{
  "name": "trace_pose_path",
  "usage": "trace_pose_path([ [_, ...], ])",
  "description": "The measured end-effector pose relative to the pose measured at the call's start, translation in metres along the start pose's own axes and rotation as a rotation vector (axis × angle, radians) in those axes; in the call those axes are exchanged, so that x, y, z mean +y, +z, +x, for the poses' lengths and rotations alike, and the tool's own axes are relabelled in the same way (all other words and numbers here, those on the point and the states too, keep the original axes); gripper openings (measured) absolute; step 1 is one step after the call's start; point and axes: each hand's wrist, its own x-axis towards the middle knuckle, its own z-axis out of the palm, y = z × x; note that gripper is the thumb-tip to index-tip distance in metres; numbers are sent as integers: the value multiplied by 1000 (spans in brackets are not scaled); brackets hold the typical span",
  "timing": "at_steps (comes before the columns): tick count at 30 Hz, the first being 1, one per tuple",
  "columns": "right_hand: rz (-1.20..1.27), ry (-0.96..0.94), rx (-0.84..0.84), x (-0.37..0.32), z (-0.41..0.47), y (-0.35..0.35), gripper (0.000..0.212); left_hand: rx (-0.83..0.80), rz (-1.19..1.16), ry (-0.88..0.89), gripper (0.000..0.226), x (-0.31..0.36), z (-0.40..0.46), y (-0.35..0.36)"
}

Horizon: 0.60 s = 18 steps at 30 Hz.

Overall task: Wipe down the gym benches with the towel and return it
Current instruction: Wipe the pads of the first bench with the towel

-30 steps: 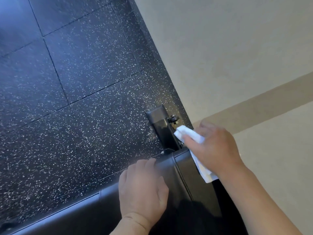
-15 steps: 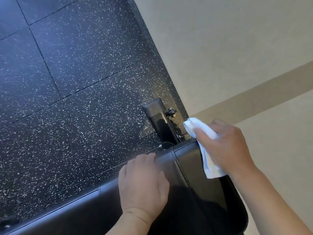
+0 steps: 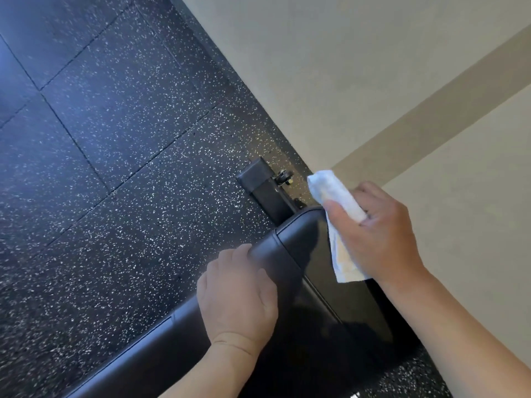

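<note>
A black padded gym bench (image 3: 304, 254) runs from the bottom left up to the middle of the head view. My right hand (image 3: 379, 237) grips a folded white towel (image 3: 334, 193) and holds it against the far right end of the pad. The towel's top sticks out past my fingers and its lower end hangs below my palm. My left hand (image 3: 241, 294) rests on the bench's left edge, fingers curled over the rim of the pad.
The bench's black metal foot (image 3: 258, 179) with a small wheel (image 3: 284, 176) stands on speckled black rubber floor tiles (image 3: 115, 168). A beige wall (image 3: 373, 81) with a darker stripe rises close behind the bench's end.
My right hand has slid the towel away from me and to the right along the bench's end. The view has shifted so more of the pad shows. My left hand stays on the edge.
</note>
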Motion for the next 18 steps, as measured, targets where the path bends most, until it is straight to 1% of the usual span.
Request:
trace_pose_path([
  [2, 48, 77, 36, 12, -20, -5, 41, -10, 0, 0, 50, 0, 0, -2],
  [5, 104, 137, 44, 25, -34, -15, 44, -6, 14, -5, 50, 2, 0, -1],
  [9, 97, 170, -20, 19, -13, -7, 44, 5, 20, -9, 51, 4, -1, 0],
  [12, 91, 115, -43, 13, 0, -2, 45, 0, 21, -6, 54, 7, -1, -2],
  [14, 113, 111, -40, 21, -12, -10, 46, -2, 28, -8, 57, 11, -1, -2],
  [18, 141, 193, -18, 62, -68, -39, 43, 3, 31, -6, 63, 12, -1, -1],
])
